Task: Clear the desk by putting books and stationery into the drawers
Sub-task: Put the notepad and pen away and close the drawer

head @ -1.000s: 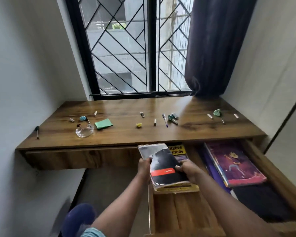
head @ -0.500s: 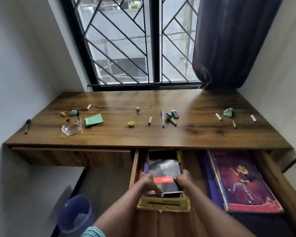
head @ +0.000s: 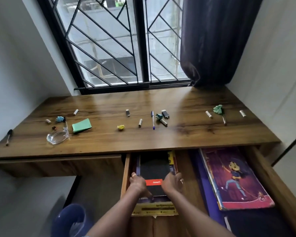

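Note:
A black notebook (head: 153, 170) with a red label lies on top of a yellow book (head: 155, 209) inside the open drawer (head: 126, 175) under the desk. My left hand (head: 138, 183) grips the stack's left edge and my right hand (head: 173, 183) its right edge. The far ends of the books are tucked under the desk top. A purple illustrated book (head: 234, 177) lies in the drawer's right part. On the desk (head: 143, 139) are a blue pen (head: 153, 119), a green sticky pad (head: 81, 125), a black pen (head: 9, 136) and small erasers and caps.
A glass ashtray (head: 57, 137) sits on the desk's left side. A closed drawer front (head: 58, 164) is to the left of the open one. A blue bin (head: 70, 219) stands on the floor below. Walls close in both sides; a window and dark curtain (head: 212, 40) are behind.
Both hands carried the book stack from above the drawer down into it and pushed it further back under the desk. The camera moved closer and tilted down.

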The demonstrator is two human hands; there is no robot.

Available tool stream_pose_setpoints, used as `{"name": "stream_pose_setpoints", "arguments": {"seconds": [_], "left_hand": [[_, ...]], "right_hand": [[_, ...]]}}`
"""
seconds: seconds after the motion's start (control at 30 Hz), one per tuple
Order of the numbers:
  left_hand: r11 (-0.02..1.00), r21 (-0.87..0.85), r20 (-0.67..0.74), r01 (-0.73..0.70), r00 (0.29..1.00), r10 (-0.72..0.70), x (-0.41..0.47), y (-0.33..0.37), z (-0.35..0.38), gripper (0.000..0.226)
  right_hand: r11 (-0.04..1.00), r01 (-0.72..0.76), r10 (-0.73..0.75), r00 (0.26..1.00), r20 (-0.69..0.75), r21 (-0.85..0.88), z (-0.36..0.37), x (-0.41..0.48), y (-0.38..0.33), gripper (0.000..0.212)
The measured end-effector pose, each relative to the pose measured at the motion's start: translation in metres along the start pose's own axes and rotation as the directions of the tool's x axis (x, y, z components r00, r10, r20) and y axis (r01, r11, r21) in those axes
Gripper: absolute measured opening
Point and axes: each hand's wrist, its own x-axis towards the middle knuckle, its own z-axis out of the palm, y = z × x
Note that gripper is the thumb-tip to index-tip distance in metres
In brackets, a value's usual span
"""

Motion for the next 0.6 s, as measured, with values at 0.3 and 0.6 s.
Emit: {"name": "stream_pose_setpoints", "arguments": {"seconds": [0.3, 0.6], "left_hand": [[0.954, -0.187, -0.345, -0.236, 0.925, 0.161, 0.018, 0.042, -0.052, 0.039], [0.95, -0.246, -0.403, -0.194, 0.911, 0.082, 0.087, 0.096, -0.102, 0.033]], "right_hand": [[0.983, 0.064, -0.101, 0.972, -0.214, -0.173, -0.071, 0.015, 0.015, 0.03], [0.974, 0.092, -0.179, 0.867, -0.465, -0.205, -0.181, 0.116, 0.037, 0.035]]}}
